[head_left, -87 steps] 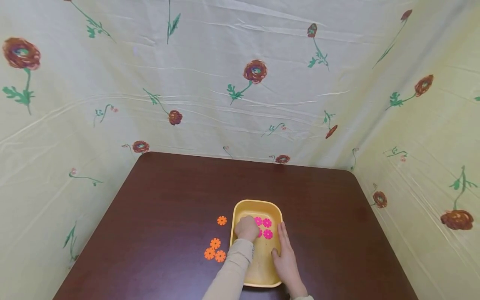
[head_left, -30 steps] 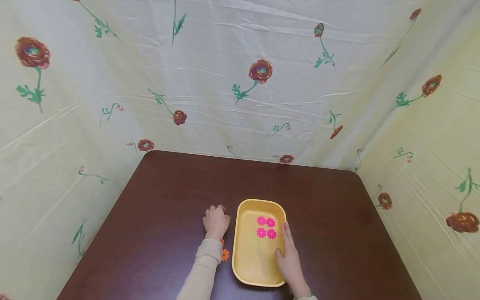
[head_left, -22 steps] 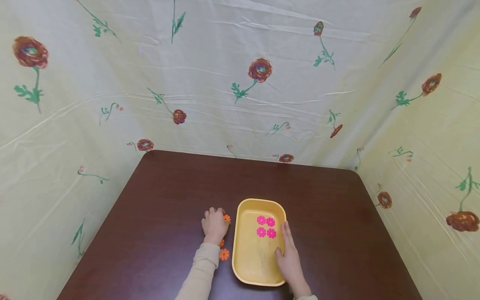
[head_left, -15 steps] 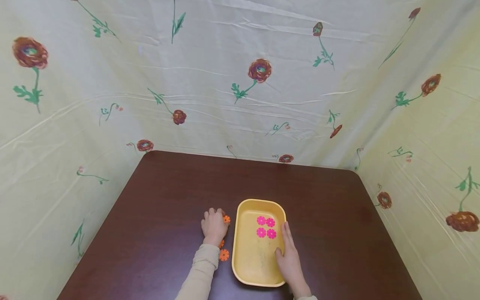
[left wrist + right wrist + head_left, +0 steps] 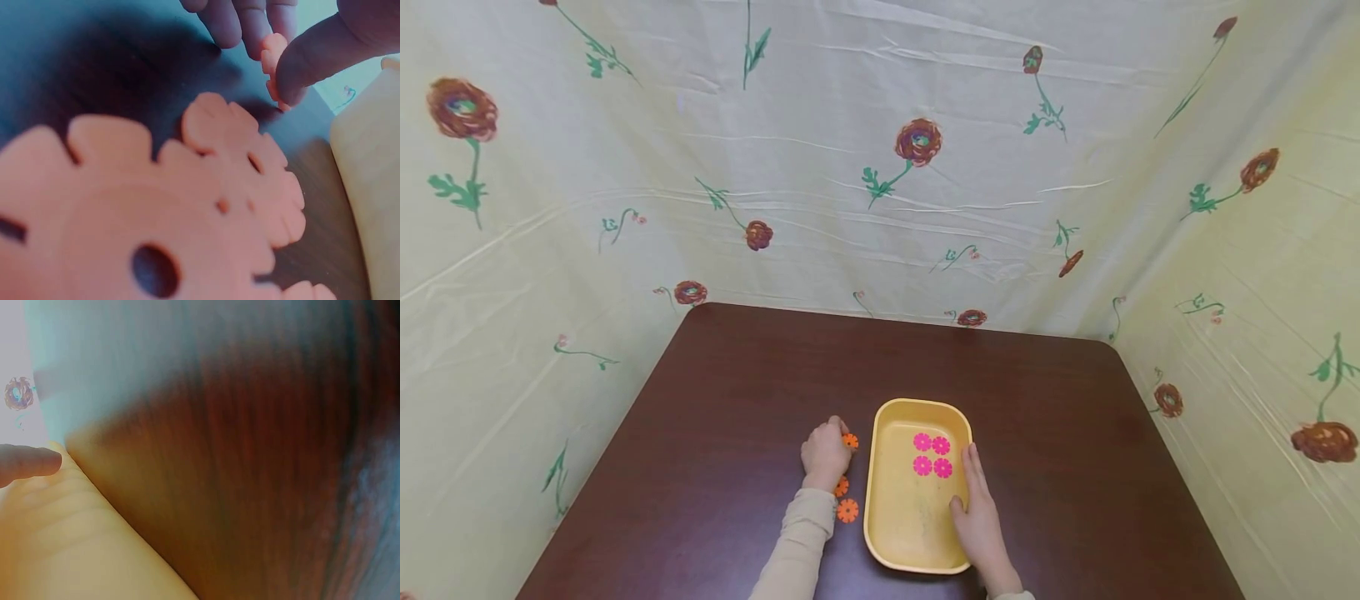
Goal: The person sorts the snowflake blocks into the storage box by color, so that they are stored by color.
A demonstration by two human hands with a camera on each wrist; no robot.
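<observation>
A yellow tray sits on the dark brown table with several pink flower-shaped discs in its far half. My left hand is just left of the tray and pinches an orange flower disc between thumb and fingers. In the left wrist view that pinched disc shows on edge, in the left hand. Two more orange discs lie on the table by my left wrist, large in the left wrist view. My right hand rests with straight fingers along the tray's right rim.
Floral yellow cloth walls in the table at the back and on both sides. The tray's wall and one fingertip fill the left of the right wrist view, with the table beside them.
My left hand has left the tray and gone to the table on its left. It has closed on the far orange disc, which now shows at its fingertips. The right hand has stayed put.
</observation>
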